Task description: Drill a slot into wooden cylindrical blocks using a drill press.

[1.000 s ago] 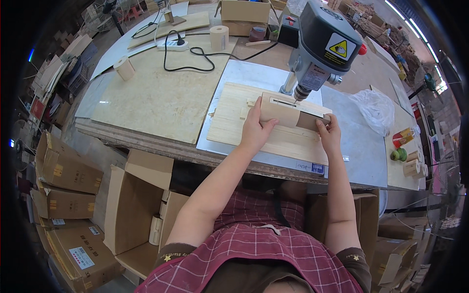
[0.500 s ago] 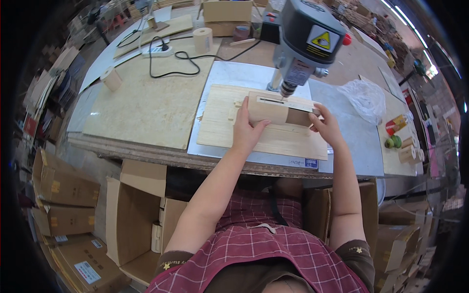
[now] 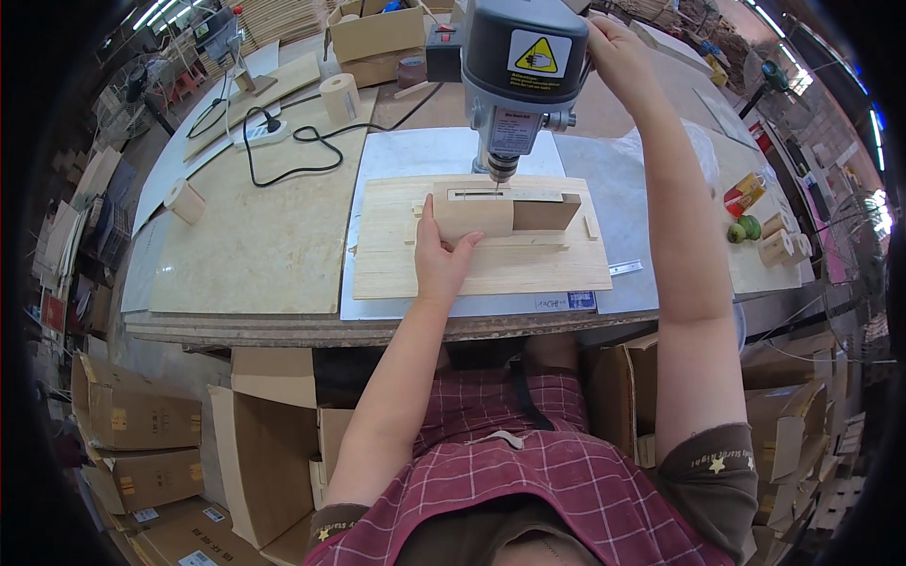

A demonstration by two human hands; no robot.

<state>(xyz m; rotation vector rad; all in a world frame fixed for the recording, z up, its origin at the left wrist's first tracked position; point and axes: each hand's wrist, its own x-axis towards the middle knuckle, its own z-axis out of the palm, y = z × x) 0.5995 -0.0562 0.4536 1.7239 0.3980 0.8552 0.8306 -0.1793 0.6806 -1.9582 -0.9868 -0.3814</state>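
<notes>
My left hand (image 3: 444, 259) grips the left end of a pale wooden box (image 3: 477, 219), thumb along its front and fingers at its left side. The box rests on a light wooden board (image 3: 396, 276) with small strips around it. A pale slotted strip (image 3: 528, 197) runs along the box top; a brown section shows at the right of its front. Above the strip stands a drill press (image 3: 514, 61), its chuck (image 3: 502, 168) and thin bit close over it; contact cannot be made out. My right hand (image 3: 609, 45) is raised, closed around the press's side lever, which it mostly hides.
Wooden cylinders (image 3: 340, 99) stand on the table, others at the right beside green round objects (image 3: 744, 228). A black cord (image 3: 311, 156) leads to a white power strip (image 3: 262, 134). A clear plastic bag (image 3: 694, 151) and metal rail (image 3: 625, 268) lie right. Cardboard boxes (image 3: 269, 453) flank me below.
My right hand has let go of the box's right end and risen to the drill press lever. My left hand stays on the box. The whole view has shifted.
</notes>
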